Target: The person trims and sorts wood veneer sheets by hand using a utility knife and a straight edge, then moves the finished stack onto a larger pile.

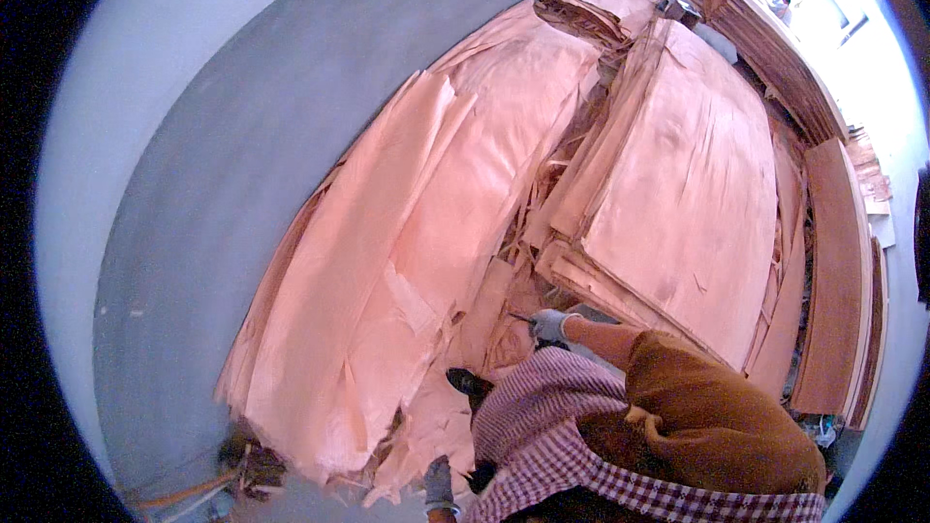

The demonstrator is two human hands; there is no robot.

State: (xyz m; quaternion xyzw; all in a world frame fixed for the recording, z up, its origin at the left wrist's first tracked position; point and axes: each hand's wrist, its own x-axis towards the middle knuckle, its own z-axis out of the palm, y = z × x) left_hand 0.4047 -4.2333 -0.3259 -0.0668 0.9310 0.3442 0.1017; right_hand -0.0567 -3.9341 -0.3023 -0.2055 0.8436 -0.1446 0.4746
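Note:
My right hand [552, 324], in a grey glove, is closed round a thin dark tool [521, 317] whose short tip points left; its kind is too small to make out. Below it lie torn pieces of pale wood veneer [504, 329], beside the near end of a thick veneer stack [688, 194]. My left hand [440, 484], also gloved, hangs low near the front edge of some crumpled veneer [426, 436]. Its fingers are too blurred to read. A long pile of loose, wavy veneer sheets [387, 252] stretches away on the left.
A grey-blue wall [242, 116] runs along the left pile. Veneer scraps fill the narrow gap [542, 194] between the two piles. Brown boards [835, 271] stand at the right, with another stack [775, 48] behind. My dark shoe [469, 383] is among scraps.

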